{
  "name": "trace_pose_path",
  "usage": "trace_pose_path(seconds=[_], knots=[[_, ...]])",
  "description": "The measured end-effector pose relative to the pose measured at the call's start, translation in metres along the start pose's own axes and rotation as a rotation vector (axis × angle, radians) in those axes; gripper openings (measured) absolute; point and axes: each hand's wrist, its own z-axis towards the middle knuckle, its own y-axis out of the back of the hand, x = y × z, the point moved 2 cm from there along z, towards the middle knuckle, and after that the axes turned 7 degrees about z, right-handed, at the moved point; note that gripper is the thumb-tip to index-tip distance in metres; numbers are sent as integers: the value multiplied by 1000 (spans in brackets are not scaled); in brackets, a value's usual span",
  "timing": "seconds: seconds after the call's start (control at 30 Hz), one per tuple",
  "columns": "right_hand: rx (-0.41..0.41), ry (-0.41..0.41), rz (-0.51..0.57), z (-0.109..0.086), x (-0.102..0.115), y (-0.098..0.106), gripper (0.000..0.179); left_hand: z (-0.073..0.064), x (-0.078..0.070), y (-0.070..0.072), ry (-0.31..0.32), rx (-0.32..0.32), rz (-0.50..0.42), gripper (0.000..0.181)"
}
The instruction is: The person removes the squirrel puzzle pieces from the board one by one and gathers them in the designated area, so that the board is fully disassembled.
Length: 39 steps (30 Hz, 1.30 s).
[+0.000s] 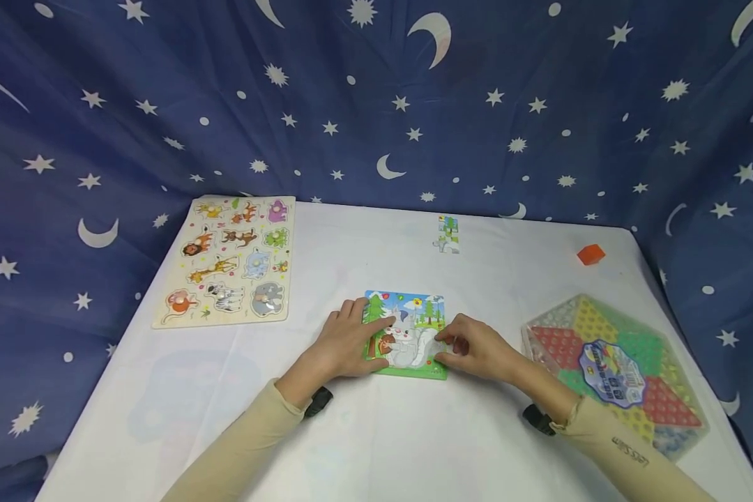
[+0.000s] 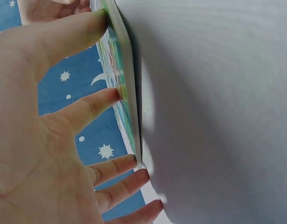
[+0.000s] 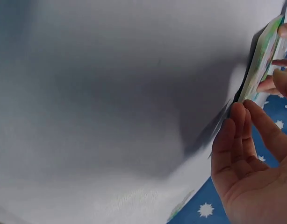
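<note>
A small jigsaw puzzle (image 1: 408, 348) with a grey squirrel, trees and a blue sky lies flat in the middle of the table. My left hand (image 1: 349, 341) rests on its left side, fingers spread, with thumb and index finger over the picture. The left wrist view shows the puzzle's edge (image 2: 127, 70) edge-on, with the fingertips along it. At the right edge my right hand (image 1: 480, 347) pinches the puzzle with curled fingers, thumb below the index finger. Its fingertips hide part of that edge. A joined strip of loose puzzle pieces (image 1: 449, 235) lies farther back.
A wooden animal peg board (image 1: 235, 261) lies at the back left. On the right is a hexagonal clear box (image 1: 615, 369) with coloured triangles. An orange block (image 1: 591, 254) sits at the back right. A blue star-and-moon curtain (image 1: 376, 104) hangs behind the white tabletop (image 1: 376, 446).
</note>
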Motion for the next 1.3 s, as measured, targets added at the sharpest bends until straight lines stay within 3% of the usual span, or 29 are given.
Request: trace_pose_path(seconds=[0.2,0.53,0.8,1.07,1.3], knots=[[24,0,-40,-5,7,-7,31,-1,0,1,12,13,8,70],[-19,-20,-47,-1,4,-10,33,1,-1,0,12,15,15,70],[2,-77,7,1,4,-10,37,1,-2,1,12,28,13,70],[23,-42,122,3,3,-9,29,1,-1,0,12,17,29,70],[-16,-14,219,5,1,-5,17,0,0,1,17,18,14,70]])
